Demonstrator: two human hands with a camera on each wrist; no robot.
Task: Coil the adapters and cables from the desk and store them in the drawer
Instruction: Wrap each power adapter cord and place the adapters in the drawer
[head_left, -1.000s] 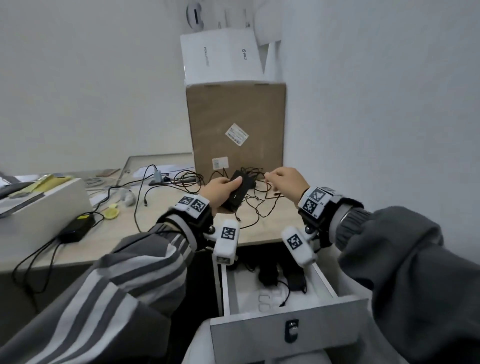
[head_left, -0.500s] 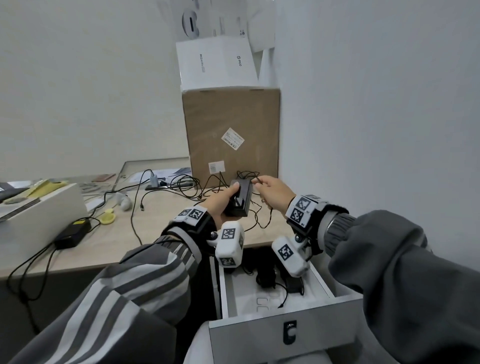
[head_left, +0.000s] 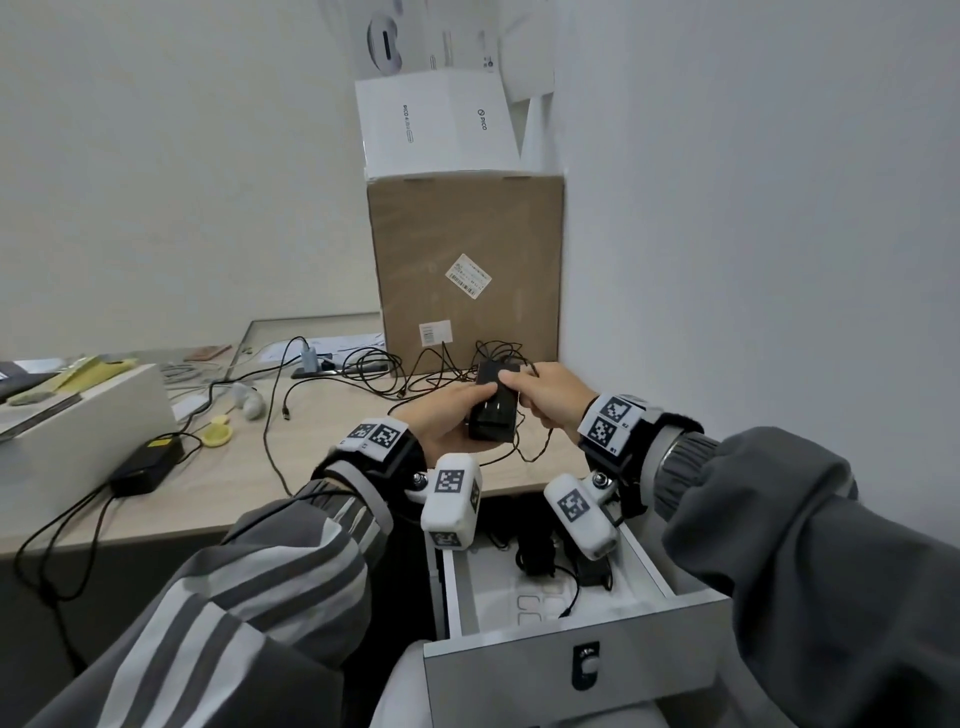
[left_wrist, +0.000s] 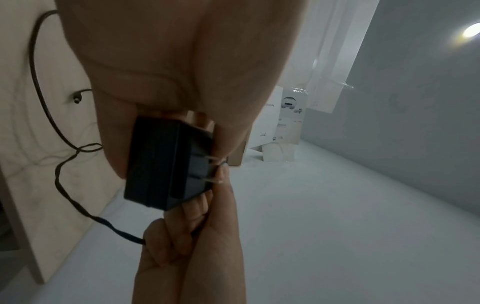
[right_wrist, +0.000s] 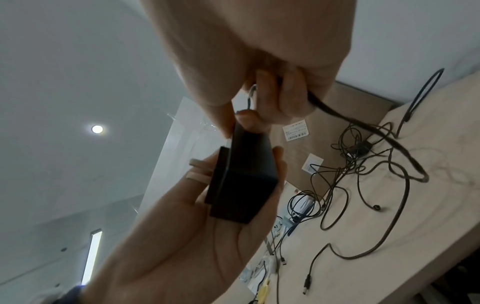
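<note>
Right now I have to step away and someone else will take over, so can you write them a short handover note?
Left hand grips the black adapter above the desk, plug prongs facing up.
Right hand pinches the adapter's cable right beside the adapter body, starting the wrap.
Most of that cable still trails loose across the desk in front of the cardboard box.
The drawer is open below, with some black adapters and cables already inside.
Left: finish coiling this one, store it, then the larger black adapter and the loose cables on the left of the desk.

White box (head_left: 434, 122) atop cardboard box (head_left: 467, 270)
</note>
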